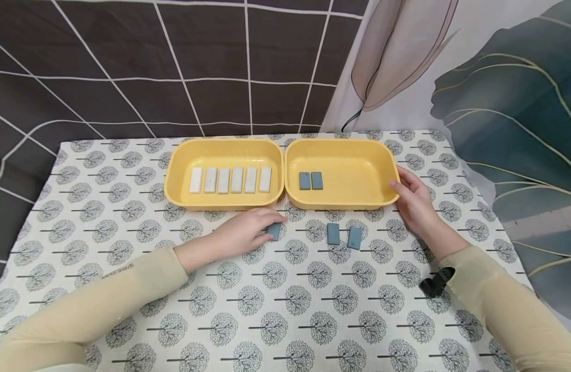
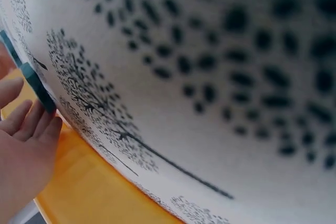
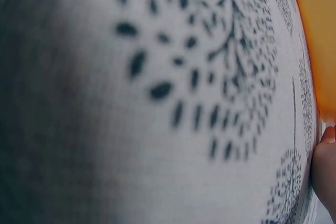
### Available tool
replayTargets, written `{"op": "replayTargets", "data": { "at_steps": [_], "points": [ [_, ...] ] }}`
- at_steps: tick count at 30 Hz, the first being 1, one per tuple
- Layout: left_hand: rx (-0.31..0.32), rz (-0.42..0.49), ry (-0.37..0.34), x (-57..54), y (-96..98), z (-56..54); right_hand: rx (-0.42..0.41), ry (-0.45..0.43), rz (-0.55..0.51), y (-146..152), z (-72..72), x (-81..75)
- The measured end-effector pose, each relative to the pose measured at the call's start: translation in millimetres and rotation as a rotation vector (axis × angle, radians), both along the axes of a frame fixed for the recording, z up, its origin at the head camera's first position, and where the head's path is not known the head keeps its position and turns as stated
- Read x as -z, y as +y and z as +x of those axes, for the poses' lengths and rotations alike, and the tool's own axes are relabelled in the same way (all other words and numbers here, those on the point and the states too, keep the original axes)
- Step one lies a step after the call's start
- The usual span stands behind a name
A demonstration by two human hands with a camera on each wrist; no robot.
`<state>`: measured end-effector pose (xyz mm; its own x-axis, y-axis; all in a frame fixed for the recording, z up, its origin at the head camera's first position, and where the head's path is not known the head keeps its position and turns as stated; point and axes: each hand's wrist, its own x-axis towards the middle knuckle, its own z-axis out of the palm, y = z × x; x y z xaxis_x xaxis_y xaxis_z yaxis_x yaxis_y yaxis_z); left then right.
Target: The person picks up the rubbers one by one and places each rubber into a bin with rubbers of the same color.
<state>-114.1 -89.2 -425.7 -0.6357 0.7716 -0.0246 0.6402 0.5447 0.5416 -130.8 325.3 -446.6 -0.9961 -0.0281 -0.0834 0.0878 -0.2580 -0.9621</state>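
Observation:
My left hand (image 1: 250, 230) is over a small blue rectangular block (image 1: 274, 231) on the patterned cloth, thumb and fingers at its edges. The hand partly covers that block in the head view. In the left wrist view, fingertips meet a blue block (image 2: 38, 87) by its edge. At the right end of the right yellow tray (image 1: 341, 203), my right hand (image 1: 416, 200) grips the rim, thumb over the inner side. Two blue blocks (image 1: 317, 180) lie side by side in that tray. Two more blue blocks (image 1: 333, 234) rest on the cloth in front of it.
A left yellow tray (image 1: 225, 202), set against the right one, holds several white blocks (image 1: 223, 180) in a row. Both stand on a tree-print cloth (image 1: 276, 320). Behind hang a dark grid-patterned cloth (image 1: 211, 57) and a leaf-print curtain (image 1: 518, 103).

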Motion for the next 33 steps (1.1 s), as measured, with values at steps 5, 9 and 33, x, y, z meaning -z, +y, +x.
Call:
{"op": "replayTargets", "data": {
  "at_steps": [5,9,33],
  "points": [
    [-0.014,-0.007,0.016,-1.4,0.1,2.4,-0.001,-0.001,0.004,0.1,0.4,0.9],
    [-0.032,-0.007,0.01,-2.4,0.0,3.7,0.002,-0.003,0.006,-0.1,0.2,1.2],
    [-0.049,0.134,0.115,-5.2,-6.7,8.4,0.001,-0.002,-0.028,-0.6,-0.2,-0.1]
  ]
}}
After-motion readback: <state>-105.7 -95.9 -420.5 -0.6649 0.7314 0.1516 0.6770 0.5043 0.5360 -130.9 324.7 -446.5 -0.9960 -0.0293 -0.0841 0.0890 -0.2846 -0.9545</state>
